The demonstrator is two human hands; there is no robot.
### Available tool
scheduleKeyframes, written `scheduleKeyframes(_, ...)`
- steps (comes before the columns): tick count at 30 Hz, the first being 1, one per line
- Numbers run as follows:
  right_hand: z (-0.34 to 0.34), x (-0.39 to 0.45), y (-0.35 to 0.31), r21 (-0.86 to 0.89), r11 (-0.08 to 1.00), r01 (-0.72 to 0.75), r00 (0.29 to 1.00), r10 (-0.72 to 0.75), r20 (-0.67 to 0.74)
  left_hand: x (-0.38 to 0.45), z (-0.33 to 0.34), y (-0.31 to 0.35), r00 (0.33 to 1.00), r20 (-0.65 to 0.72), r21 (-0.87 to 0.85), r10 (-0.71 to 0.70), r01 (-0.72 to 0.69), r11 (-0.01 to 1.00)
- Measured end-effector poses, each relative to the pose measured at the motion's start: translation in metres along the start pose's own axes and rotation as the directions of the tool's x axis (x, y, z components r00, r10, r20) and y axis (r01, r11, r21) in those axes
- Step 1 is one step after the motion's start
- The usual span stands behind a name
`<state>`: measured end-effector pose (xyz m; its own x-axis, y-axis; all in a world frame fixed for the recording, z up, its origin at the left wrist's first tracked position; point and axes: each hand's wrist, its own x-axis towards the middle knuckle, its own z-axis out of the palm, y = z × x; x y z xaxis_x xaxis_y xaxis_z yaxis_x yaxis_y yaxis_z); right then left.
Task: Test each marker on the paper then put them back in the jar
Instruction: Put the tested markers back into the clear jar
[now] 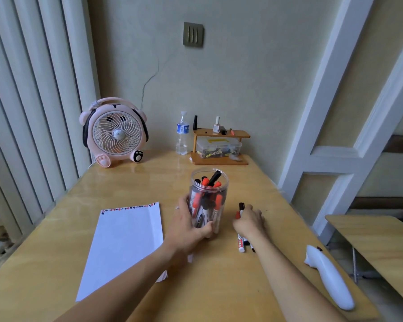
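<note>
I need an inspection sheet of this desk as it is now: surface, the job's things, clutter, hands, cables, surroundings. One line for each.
Surface: wooden table, glossy.
Job's things: clear jar upright, full of red and black markers; paper lies left of it, no marks visible; loose markers lie right of jar.
Clutter: pink fan, water bottle, small wooden shelf with a plastic box, white handheld device at right edge.
Hands: left hand grips the jar; right hand rests over loose markers, grip unclear.
Cables: nothing seen.
Surroundings: wall switch, white door frame, second table at right.
</note>
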<state>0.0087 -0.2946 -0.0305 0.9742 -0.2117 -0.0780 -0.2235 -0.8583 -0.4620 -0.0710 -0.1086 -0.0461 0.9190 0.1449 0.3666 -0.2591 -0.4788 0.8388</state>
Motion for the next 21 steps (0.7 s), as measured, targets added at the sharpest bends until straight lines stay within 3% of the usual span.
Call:
scheduleKeyframes(3, 0.005, -0.005, -0.001, -0.062, 0.992, 0.108, 0.994, -0.11, -0.016, 0.001, -0.003, 0.001, 1.0, 0.009, 0.007, 0.014, -0.014, 1.0)
scheduleKeyframes(7, 0.003, -0.012, -0.002, -0.095, 0.988, 0.124, 0.991, -0.127, -0.03, 0.004, -0.008, 0.001, 0.999, 0.031, 0.009, 0.023, -0.023, 1.0)
scheduleKeyframes(9, -0.003, -0.013, -0.005, 0.009, 0.989, 0.145, 0.988, -0.145, -0.047, 0.006, -0.01, 0.0, 0.999, 0.04, 0.011, 0.021, -0.021, 1.0)
scheduleKeyframes(11, -0.013, -0.015, -0.012, 0.24, 0.954, 0.179, 0.982, -0.16, -0.099, 0.006, -0.013, 0.0, 0.999, 0.037, 0.014, 0.023, -0.023, 1.0)
scheduleKeyframes(15, -0.063, -0.027, -0.051, 0.565, 0.763, 0.315, 0.945, -0.196, -0.263, 0.006, -0.022, -0.004, 0.997, 0.046, 0.052, 0.056, -0.058, 0.997)
scheduleKeyframes(21, -0.127, -0.057, -0.12, 0.635, 0.462, 0.62, 0.77, -0.2, -0.606, 0.009, -0.028, -0.009, 0.992, 0.083, 0.08, 0.099, -0.106, 0.991)
